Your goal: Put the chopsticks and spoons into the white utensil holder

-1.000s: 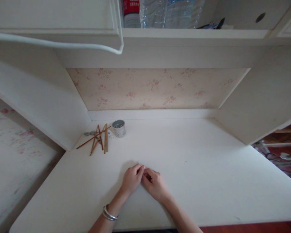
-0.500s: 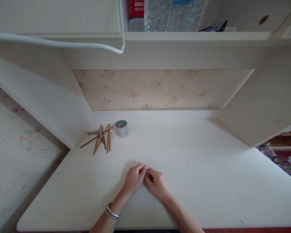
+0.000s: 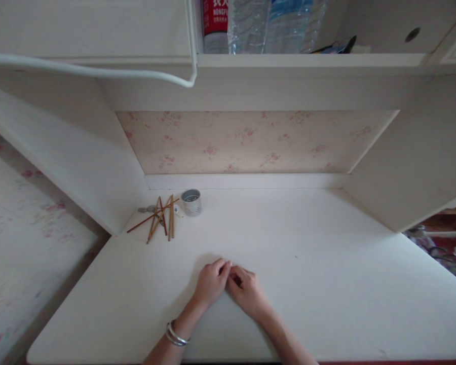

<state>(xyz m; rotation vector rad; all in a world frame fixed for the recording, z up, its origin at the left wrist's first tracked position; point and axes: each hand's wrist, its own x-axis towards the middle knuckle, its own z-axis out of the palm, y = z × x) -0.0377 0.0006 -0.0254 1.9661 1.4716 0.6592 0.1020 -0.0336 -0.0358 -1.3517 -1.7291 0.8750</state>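
Note:
My left hand [image 3: 210,282] and my right hand [image 3: 248,291] rest on the white tabletop [image 3: 307,284], their fingertips meeting in the middle. Both are closed with fingers curled inward, and I see nothing held in either. Beyond them to the left lies a loose, crossed pile of several wooden chopsticks [image 3: 170,223]. Partly under the pile is a metal spoon [image 3: 146,209]. A small white piece with a blue mark [image 3: 177,209], perhaps a spoon, lies between the pile and a grey perforated cup [image 3: 192,206], which stands upright.
White side panels [image 3: 395,162] flank the tabletop. Overhead, a shelf [image 3: 307,61] holds plastic-wrapped water bottles [image 3: 247,25]. A white cable or rod [image 3: 99,71] runs below the cabinet door at upper left. A tiny dark speck [image 3: 296,256] marks the tabletop right of my hands.
The whole view has shifted slightly downward in the picture. My hands keep the same closed pose, and the chopsticks and cup stay in place.

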